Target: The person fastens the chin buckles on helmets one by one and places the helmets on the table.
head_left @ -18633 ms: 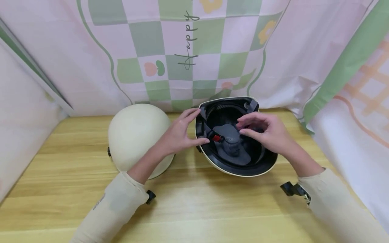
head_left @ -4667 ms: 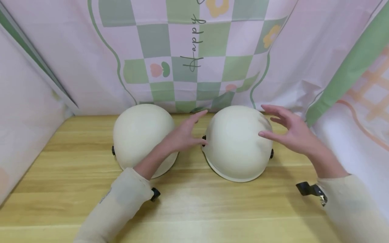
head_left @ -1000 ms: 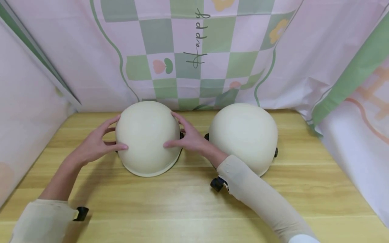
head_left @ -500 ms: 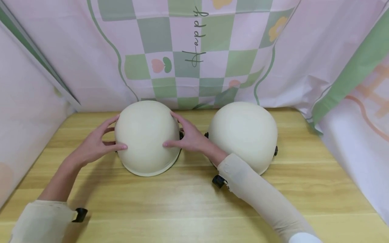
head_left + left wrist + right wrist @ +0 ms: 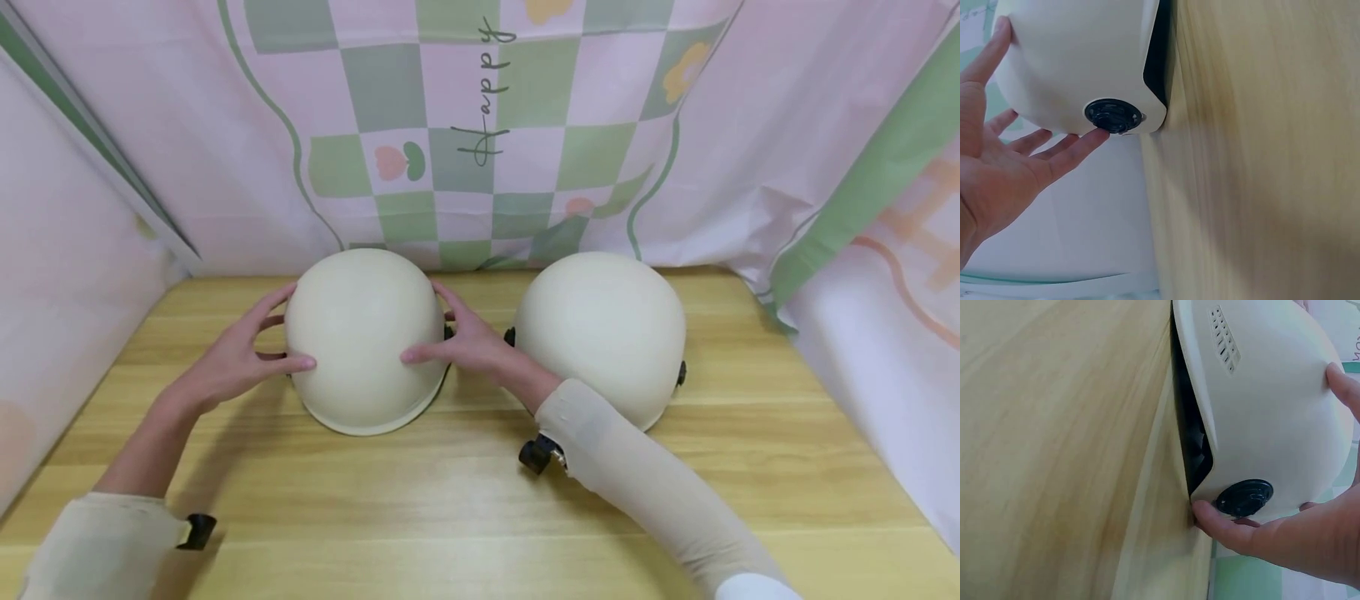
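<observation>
A cream helmet [image 5: 363, 325] sits dome-up on the left side of the wooden table, between my two hands. Along its left side, my left hand [image 5: 238, 357] touches the shell with spread, mostly straight fingers; in the left wrist view one fingertip lies at a black round knob [image 5: 1113, 115]. From the other side, my right hand [image 5: 474, 340] rests on the shell, thumb toward the front. The right wrist view shows a fingertip at the lower rim, beside another black knob [image 5: 1245, 497], and a patch of vent holes [image 5: 1225, 339].
A second cream helmet [image 5: 600, 325] stands dome-up to the right, partly behind my right forearm [image 5: 637, 475]. The wooden table [image 5: 420, 517] extends toward me. A patterned curtain [image 5: 457, 100] hangs right behind both helmets, with more cloth at either side.
The right helmet, upturned with its dark inside showing at first, has been turned dome-up. Both hands then moved left onto the other helmet. Over the last second they stay nearly still.
</observation>
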A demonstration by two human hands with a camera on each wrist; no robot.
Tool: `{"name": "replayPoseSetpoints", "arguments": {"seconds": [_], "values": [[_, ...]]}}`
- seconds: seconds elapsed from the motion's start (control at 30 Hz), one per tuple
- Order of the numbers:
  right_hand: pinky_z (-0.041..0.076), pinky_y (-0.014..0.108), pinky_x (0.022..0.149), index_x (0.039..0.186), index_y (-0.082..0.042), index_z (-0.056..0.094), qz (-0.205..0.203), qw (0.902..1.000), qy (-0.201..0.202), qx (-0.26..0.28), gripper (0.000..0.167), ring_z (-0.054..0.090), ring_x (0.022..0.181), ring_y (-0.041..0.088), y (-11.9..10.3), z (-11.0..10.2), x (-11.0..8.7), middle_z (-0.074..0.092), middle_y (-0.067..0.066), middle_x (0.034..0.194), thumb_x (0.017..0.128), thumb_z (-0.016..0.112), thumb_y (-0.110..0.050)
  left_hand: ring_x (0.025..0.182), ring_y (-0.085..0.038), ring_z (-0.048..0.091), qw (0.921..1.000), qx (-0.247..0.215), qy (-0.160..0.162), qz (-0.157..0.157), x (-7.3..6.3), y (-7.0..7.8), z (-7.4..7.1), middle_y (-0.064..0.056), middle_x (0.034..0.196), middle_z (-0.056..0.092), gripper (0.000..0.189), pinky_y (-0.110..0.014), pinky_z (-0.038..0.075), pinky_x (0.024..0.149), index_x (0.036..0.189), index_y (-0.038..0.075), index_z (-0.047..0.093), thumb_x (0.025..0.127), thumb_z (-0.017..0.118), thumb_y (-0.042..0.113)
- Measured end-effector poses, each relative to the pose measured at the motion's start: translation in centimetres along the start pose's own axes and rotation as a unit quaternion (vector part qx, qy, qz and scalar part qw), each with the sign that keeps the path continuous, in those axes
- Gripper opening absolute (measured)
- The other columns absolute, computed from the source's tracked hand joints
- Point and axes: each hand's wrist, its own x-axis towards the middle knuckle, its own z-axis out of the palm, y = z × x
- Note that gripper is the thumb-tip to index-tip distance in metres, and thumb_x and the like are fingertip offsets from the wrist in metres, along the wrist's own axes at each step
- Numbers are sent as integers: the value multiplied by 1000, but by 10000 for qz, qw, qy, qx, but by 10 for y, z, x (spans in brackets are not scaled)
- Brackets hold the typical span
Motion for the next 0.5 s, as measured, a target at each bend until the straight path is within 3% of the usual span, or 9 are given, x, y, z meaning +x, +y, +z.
{"name": "replayPoseSetpoints", "arguments": {"seconds": [0.2, 0.37, 0.5], "values": [[37, 58, 114, 166, -37, 21, -15, 9999, 45, 110, 112, 35, 146, 36, 3, 1, 0, 32, 16, 161, 80, 92, -25, 149, -47, 29, 9999, -25, 127, -59, -2, 0, 0, -9, 171, 18, 102, -63, 52, 97, 167, 27, 20, 89, 85, 21], [38, 58, 114, 166, -38, 22, -51, 9998, 159, 100, 113, 36, 145, 35, 1, 3, -3, 34, 14, 160, 79, 92, -24, 148, -47, 31, 9998, -80, 185, 80, -1, 0, 1, -8, 170, 22, 100, -62, 53, 96, 166, 27, 25, 88, 86, 18], [38, 57, 114, 166, -37, 22, -219, 9995, 247, -14, 114, 37, 144, 33, -2, 3, -7, 37, 13, 159, 77, 94, -26, 146, -46, 33, 9994, -153, 230, 185, -2, -1, 1, -8, 170, 24, 98, -52, 57, 94, 166, 25, 27, 88, 85, 14]]}}
